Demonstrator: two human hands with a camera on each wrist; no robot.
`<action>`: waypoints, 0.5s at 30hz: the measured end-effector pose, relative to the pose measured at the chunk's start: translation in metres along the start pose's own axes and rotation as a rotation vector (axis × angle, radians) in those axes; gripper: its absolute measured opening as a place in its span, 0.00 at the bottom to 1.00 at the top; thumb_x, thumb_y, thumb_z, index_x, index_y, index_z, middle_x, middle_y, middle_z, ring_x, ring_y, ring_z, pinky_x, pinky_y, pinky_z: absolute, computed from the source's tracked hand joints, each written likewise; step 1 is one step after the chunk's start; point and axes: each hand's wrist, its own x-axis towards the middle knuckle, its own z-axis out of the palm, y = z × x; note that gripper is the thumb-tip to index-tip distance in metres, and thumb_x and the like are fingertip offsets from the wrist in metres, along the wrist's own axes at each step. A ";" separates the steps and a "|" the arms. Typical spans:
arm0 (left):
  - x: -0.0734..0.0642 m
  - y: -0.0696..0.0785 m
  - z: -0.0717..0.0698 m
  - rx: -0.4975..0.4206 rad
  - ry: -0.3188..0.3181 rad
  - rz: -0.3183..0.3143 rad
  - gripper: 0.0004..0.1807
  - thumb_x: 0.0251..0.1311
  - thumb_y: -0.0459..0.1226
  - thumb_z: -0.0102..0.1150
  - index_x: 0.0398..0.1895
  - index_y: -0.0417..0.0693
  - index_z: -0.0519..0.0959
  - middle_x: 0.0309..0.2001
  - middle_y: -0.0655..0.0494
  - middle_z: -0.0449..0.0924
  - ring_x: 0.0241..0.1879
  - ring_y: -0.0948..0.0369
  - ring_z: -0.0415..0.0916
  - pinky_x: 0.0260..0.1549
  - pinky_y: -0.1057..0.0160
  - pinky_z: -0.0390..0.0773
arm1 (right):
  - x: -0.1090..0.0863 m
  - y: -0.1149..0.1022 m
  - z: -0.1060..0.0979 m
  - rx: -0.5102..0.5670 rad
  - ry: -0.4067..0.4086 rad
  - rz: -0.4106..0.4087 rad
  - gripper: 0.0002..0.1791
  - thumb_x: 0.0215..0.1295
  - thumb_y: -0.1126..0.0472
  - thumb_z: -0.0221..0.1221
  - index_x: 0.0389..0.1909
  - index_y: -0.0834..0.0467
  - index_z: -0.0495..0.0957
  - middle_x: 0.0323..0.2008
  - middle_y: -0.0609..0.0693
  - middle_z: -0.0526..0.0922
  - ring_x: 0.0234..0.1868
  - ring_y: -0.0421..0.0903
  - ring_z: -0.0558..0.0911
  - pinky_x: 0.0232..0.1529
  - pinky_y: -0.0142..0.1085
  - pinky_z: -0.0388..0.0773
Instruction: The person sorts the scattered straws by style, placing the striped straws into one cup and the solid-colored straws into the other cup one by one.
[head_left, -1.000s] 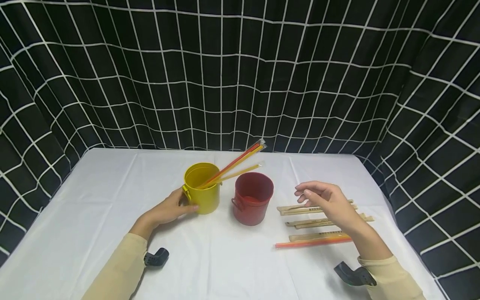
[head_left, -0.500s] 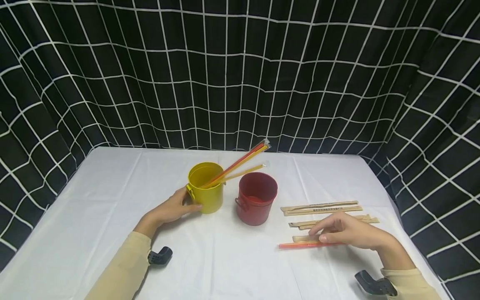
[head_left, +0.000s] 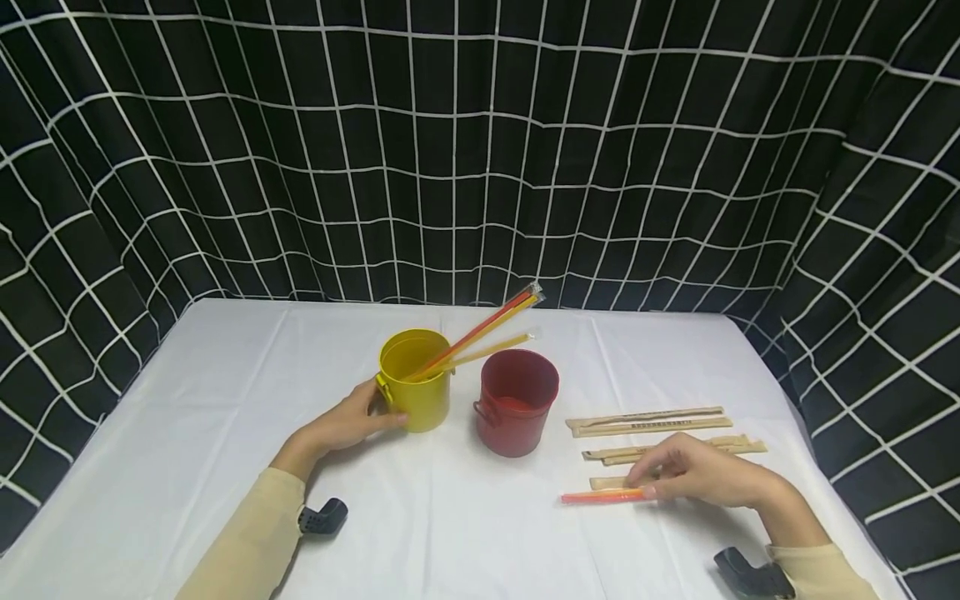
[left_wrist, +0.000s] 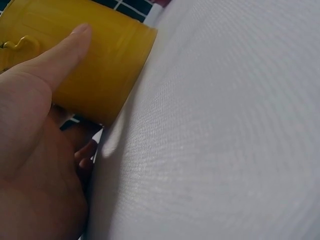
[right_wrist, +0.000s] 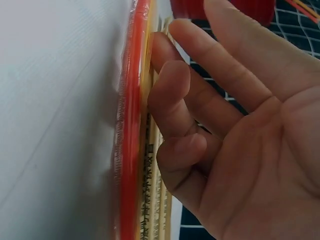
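My left hand point(head_left: 347, 431) grips the yellow bucket point(head_left: 427, 406) low on its side, the thumb lying along the wall in the left wrist view; its other fingers are partly hidden behind. Red and yellow plastic-wrapped straws point(head_left: 487, 327) lean out of that bucket to the right. At the right of the table, my right hand point(head_left: 701, 473) pinches red and yellow wrapped straws point(head_left: 600, 497) between thumb and forefinger. The right wrist view shows the red straw point(right_wrist: 131, 110) beside the curled fingers, but the thumb's tip is out of frame.
A red bucket point(head_left: 517, 412) stands between the yellow bucket and my right hand. Paper-wrapped straws point(head_left: 652, 427) lie in groups on the white cloth point(head_left: 360, 542). One paper-wrapped straw point(head_left: 606, 483) is partly covered by my right hand. A black grid-patterned curtain point(head_left: 465, 167) surrounds the table.
My right hand has come down and nearer from above the paper-wrapped straws to the red and yellow straws, and its fingers have closed on them. The left hand stays on the yellow bucket.
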 end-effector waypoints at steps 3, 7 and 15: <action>-0.001 0.001 0.000 0.018 -0.003 -0.018 0.49 0.65 0.49 0.64 0.82 0.51 0.47 0.83 0.47 0.46 0.82 0.44 0.39 0.79 0.36 0.40 | -0.001 -0.002 0.003 -0.026 0.019 0.009 0.10 0.62 0.67 0.66 0.43 0.66 0.86 0.37 0.58 0.89 0.26 0.26 0.70 0.23 0.26 0.74; -0.002 0.003 -0.001 0.035 0.003 -0.012 0.50 0.65 0.49 0.64 0.82 0.50 0.46 0.83 0.47 0.45 0.82 0.44 0.39 0.79 0.36 0.40 | 0.001 -0.005 0.007 -0.067 0.054 0.066 0.14 0.55 0.68 0.69 0.44 0.66 0.86 0.40 0.60 0.89 0.24 0.28 0.70 0.21 0.26 0.74; 0.000 0.003 -0.001 0.018 -0.002 -0.007 0.50 0.65 0.48 0.64 0.82 0.50 0.46 0.83 0.47 0.44 0.82 0.44 0.38 0.79 0.36 0.39 | 0.008 -0.012 0.017 -0.177 0.147 0.163 0.14 0.48 0.69 0.71 0.39 0.60 0.85 0.31 0.49 0.86 0.26 0.31 0.72 0.26 0.27 0.75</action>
